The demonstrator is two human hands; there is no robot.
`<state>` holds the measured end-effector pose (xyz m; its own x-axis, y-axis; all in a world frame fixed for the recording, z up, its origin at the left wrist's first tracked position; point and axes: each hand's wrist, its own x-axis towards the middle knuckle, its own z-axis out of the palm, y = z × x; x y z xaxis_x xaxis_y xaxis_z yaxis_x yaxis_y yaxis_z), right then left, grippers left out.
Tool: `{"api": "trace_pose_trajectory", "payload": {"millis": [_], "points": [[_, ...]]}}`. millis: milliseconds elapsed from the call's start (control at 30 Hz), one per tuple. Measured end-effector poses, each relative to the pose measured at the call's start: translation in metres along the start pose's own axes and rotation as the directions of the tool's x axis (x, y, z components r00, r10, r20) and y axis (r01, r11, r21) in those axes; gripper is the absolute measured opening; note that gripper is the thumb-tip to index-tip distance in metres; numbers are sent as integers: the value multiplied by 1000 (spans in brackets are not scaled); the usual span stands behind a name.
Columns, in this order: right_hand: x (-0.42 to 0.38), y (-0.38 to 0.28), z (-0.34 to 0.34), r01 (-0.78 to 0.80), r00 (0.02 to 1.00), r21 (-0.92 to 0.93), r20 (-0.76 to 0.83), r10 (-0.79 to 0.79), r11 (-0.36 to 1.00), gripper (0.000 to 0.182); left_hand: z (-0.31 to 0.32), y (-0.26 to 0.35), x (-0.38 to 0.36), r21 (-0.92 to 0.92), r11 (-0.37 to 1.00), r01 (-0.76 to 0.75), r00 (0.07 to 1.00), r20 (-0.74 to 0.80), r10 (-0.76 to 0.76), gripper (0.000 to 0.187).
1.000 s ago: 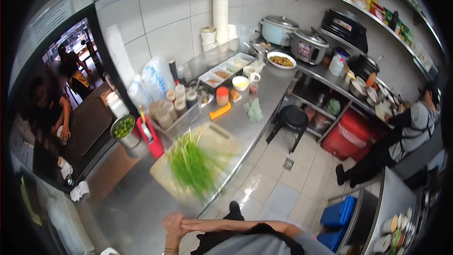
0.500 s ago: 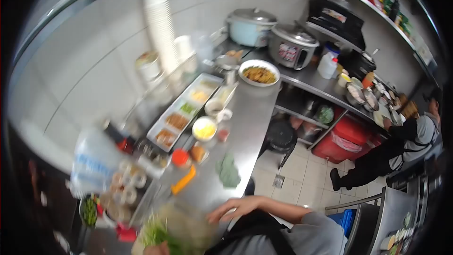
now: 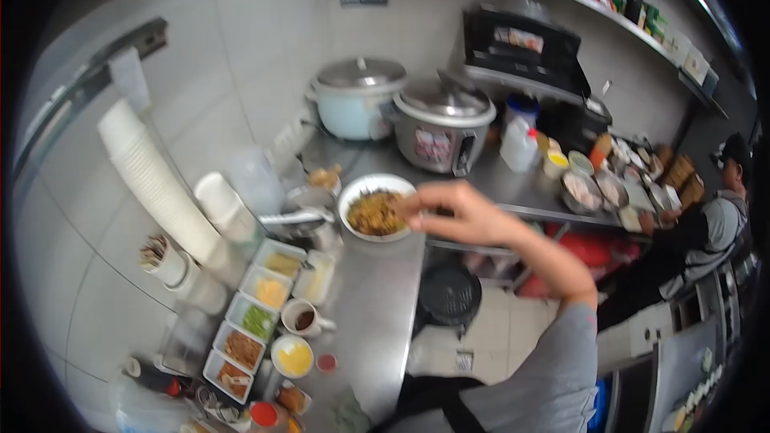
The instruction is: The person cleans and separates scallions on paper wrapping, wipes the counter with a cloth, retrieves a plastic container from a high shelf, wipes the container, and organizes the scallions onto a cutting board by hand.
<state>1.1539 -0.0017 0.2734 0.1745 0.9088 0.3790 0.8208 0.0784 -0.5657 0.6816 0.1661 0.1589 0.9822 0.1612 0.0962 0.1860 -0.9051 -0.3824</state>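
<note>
My right hand (image 3: 451, 212) reaches over the right rim of a white bowl (image 3: 343, 210), its fingers bent together in a pinch. The fingertips meet the edge of the brown and yellow food (image 3: 373, 213) with dark green bits inside; anything between them is too blurred to tell. My left hand is out of the frame. Left of the bowl is a metal pot (image 3: 309, 232) with a white-handled utensil across it.
Rice cookers (image 3: 358, 100) stand behind the bowl. A row of trays (image 3: 257, 321) with toppings, a mug (image 3: 303, 317) and a yellow-filled bowl (image 3: 292, 356) line the near counter. Tall stacked cups (image 3: 160, 184) lean left. A co-worker (image 3: 714, 232) stands at the far right counter.
My right hand has moved from the near counter up to the bowl of food. My left hand and the bag of greens have left the view. The camera has swung toward the rice cookers.
</note>
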Motion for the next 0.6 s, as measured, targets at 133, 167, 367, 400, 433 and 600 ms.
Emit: {"api": "trace_pose_trajectory", "payload": {"millis": [133,167,367,400,433,600], "points": [[13,-17,-51,97,982,-367,-116,-149,925,30,3,37,118,-290,874,-390,908,-282,311,25],[17,-15,-65,133,954,-447,-184,-236,885,27,-5,50,142,-311,861,-402,914,-187,359,25],[-10,-18,-163,444,744,-644,-124,-657,624,37,53,146,287,-433,768,-472,876,-128,465,24],[-13,-4,-176,402,754,-674,-139,-642,619,35,64,161,310,-392,781,-486,864,-78,498,25],[-21,13,-188,350,780,-693,-157,-606,630,33,72,180,329,-404,784,-471,847,42,530,28],[-52,105,-236,205,897,-722,-131,-422,660,21,67,244,418,-490,747,-450,758,233,609,42]]}}
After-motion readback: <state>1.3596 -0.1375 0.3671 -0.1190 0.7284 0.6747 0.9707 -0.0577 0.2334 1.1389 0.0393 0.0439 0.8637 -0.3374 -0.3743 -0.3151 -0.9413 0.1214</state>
